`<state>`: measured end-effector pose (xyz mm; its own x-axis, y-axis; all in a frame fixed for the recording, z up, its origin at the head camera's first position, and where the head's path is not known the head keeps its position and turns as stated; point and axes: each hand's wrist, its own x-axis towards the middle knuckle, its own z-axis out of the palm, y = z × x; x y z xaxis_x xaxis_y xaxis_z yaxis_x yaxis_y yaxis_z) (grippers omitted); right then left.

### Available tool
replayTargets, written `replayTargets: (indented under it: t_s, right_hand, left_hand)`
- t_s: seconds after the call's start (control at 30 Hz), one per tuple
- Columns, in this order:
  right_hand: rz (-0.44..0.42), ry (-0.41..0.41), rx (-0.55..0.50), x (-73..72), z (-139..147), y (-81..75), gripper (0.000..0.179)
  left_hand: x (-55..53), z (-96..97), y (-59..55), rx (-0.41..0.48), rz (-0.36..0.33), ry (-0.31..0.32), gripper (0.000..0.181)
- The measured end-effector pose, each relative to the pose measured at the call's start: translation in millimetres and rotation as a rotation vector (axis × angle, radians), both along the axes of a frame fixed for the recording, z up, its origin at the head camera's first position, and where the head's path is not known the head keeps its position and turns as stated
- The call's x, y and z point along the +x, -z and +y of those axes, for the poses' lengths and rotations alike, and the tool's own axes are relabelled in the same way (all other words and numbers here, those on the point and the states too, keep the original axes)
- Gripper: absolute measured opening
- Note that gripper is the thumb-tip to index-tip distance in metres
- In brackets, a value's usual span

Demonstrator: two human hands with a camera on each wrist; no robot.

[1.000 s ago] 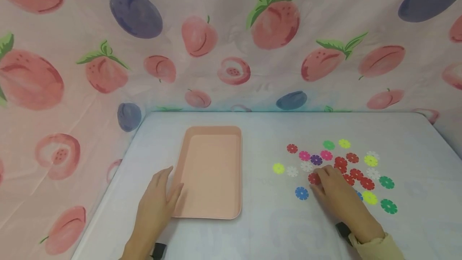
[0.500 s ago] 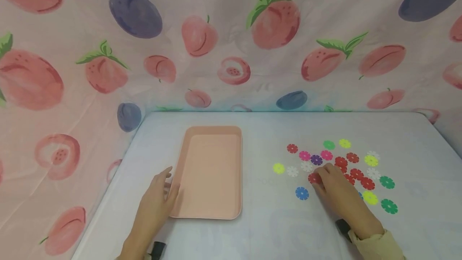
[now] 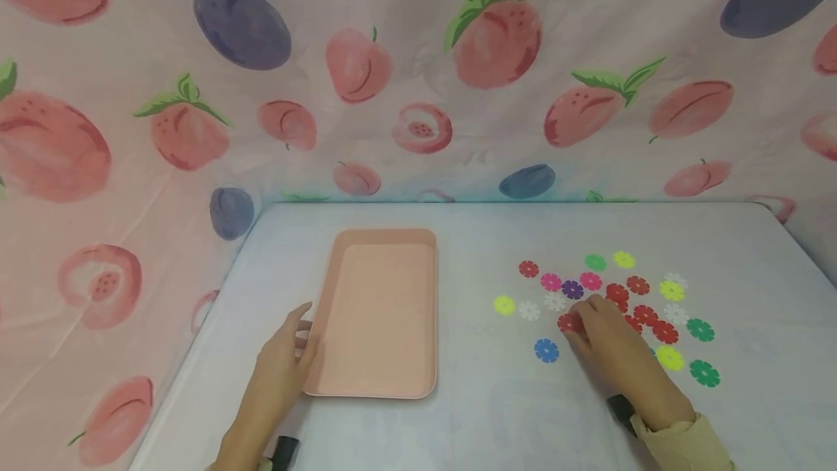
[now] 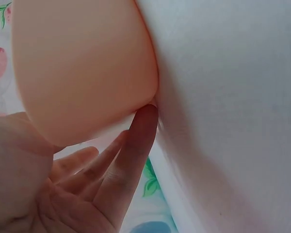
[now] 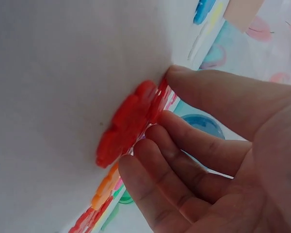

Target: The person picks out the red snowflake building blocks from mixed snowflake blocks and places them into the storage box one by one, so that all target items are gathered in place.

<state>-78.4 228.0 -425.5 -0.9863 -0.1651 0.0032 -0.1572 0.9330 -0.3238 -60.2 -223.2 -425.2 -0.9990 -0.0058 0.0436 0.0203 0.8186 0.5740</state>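
Note:
My left hand (image 3: 277, 362) grips the near left rim of a shallow peach-coloured tray (image 3: 428, 311). In the left wrist view the tray wall (image 4: 87, 63) hides the thumb tip, while the index fingertip touches the tray's lower edge from outside. At the near left of a spread of discs, my right hand (image 3: 611, 347) pinches a red notched plastic snowflake disc (image 3: 567, 322) between thumb and fingertips. The right wrist view has another red disc (image 5: 126, 126) right by these fingertips. A blue disc (image 3: 546, 350) lies left of the right hand.
Several loose discs cover the table's right side, among them a purple disc (image 3: 572, 289), a yellow disc (image 3: 504, 305) and a green disc (image 3: 705, 373). A white cloth (image 3: 471, 398) covers the table. A fruit-print curtain (image 3: 497, 122) stands along its back and left.
My left hand has shifted slightly left, its thumb drawing back from over the tray to its rim. The right hand has stayed at the red disc.

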Motion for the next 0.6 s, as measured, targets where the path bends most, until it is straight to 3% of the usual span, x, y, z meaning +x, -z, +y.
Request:
replayTargets:
  t_s: [0.6]
  right_hand:
    - [-0.088,0.006,-0.030,-7.6,5.8,-1.5,0.041]
  left_hand:
    - [-1.2,0.0,-1.4,0.004,-0.062,-0.021,0.047]
